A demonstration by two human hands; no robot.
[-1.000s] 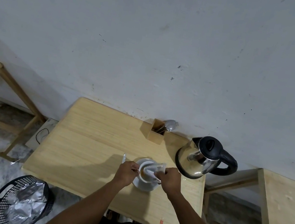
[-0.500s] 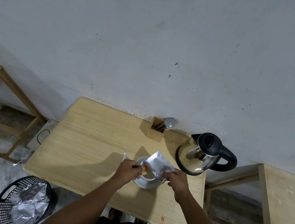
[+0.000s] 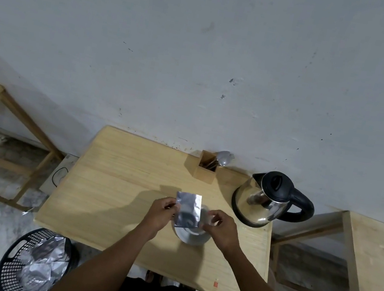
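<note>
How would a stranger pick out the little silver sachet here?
Find the wooden table against the grey wall, with a steel kettle at its right. Left of the kettle, the left hand pinches a flat silver sachet above a white saucer. It is the only smooth rectangle of foil; the other foil lies crumpled in the black basket on the floor.
</note>
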